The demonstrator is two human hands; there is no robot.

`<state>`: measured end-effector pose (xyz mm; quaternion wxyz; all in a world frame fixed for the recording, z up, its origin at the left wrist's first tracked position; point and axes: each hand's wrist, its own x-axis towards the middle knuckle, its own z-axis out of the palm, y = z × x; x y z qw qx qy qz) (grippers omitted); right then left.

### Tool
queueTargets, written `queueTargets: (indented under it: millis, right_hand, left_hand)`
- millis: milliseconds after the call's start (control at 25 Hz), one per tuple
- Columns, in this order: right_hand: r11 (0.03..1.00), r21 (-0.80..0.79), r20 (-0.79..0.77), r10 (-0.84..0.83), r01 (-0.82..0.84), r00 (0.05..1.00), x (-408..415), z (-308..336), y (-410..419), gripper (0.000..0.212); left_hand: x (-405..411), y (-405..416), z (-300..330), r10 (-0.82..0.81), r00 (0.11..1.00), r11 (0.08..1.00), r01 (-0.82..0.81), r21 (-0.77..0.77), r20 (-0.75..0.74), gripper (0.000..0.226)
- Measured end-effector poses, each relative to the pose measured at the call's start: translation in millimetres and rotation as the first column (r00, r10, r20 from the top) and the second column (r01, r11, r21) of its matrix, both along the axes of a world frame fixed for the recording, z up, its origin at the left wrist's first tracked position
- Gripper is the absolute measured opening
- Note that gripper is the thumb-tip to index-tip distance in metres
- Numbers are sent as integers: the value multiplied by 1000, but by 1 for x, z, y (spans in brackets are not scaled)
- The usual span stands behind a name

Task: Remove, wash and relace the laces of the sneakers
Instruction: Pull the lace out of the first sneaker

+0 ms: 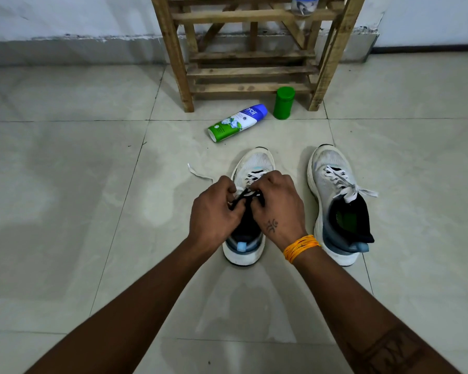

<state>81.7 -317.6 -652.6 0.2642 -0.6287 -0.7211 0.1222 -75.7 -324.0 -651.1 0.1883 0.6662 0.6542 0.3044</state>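
Note:
Two white and grey sneakers stand side by side on the tiled floor, toes pointing away. Both my hands are over the left sneaker (254, 163). My left hand (214, 209) and my right hand (276, 206) have their fingers curled at its upper eyelets, pinching the white lace there against the black tongue. One free end of that lace (197, 172) trails on the floor to the left. The right sneaker (333, 168) stands untouched, fully laced, its lace ends (362, 193) hanging loose over the side.
A white, blue and green bottle (238, 122) lies on its side beyond the shoes. A green canister (284, 103) stands next to it. Behind them a wooden rack (251, 71) stands against the wall with a jar (304, 5) on a shelf.

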Motion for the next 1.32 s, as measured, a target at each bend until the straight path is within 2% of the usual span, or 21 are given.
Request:
queueTargets:
  millis: [160,240,320,360,440,480,520,600,640,720,840,920,1000,1040,1080,1120,1200,1320]
  right_hand:
    - [994,58,100,83,-89,991,-5,-1,6,13]
    - [987,95,92,119,-128,989,-7,-2,6,14]
    - [991,121,-60,61,-53,996,-8,-7,4,12]
    - [991,117,-192,-37,60,981,-7,-9,5,10]
    - [953,16,-393,-272,302,878,-6,-9,9,8]
    - [945,-25,-397,-309,327,864,-6,-6,9,4]
    - [957,-17,-332,-278,289,901,-6,-1,9,9]
    - [998,58,-73,-25,30,997,-4,10,4,36]
    - [993,71,37,95,-97,995,-3,16,3,43]
    - [975,35,153,213,-221,965,-2,21,2,36]
    - [961,46,134,266,-274,955,-1,16,5,20]
    - [967,110,118,217,-230,969,3,8,10,14]
    - [992,121,45,-42,37,998,13,2,18,17]
    - [980,87,-28,-179,181,983,19,1,22,18]
    - [967,48,-83,-247,252,965,23,-1,23,20]
    - [968,29,-105,-244,248,964,23,1,21,22]
    - [993,65,-63,-90,94,994,18,9,13,30]
    - [983,83,115,151,-161,982,7,20,7,34]
  left_hand:
    - [2,-8,0,71,990,997,-75,30,124,16]
    - [2,-13,-1,110,975,993,-115,14,192,16]
    - [4,-15,-1,185,946,982,-185,-26,268,17]
    - [7,-16,-1,217,936,976,-216,-37,278,18]
    - [12,-21,-1,245,930,969,-244,-38,273,21]
    - [14,-23,0,241,932,970,-241,-35,272,22]
    - [15,-24,0,231,935,973,-230,-33,270,23]
    - [13,-24,-2,206,944,978,-204,-33,258,22]
    - [13,-23,-3,196,948,980,-194,-34,252,22]
    - [13,-22,-3,187,949,982,-184,-34,254,22]
    - [14,-22,-3,177,953,984,-180,-9,245,22]
    - [14,-23,-3,182,955,982,-187,-2,234,23]
    - [15,-22,-5,191,952,981,-195,-7,238,25]
    - [17,-23,-4,192,952,981,-196,-7,238,25]
    - [18,-24,-3,191,953,981,-196,-2,235,25]
    - [19,-24,-3,187,955,981,-193,5,231,25]
    - [17,-22,-5,169,957,984,-176,9,235,25]
    - [17,-22,-5,154,963,987,-161,16,223,25]
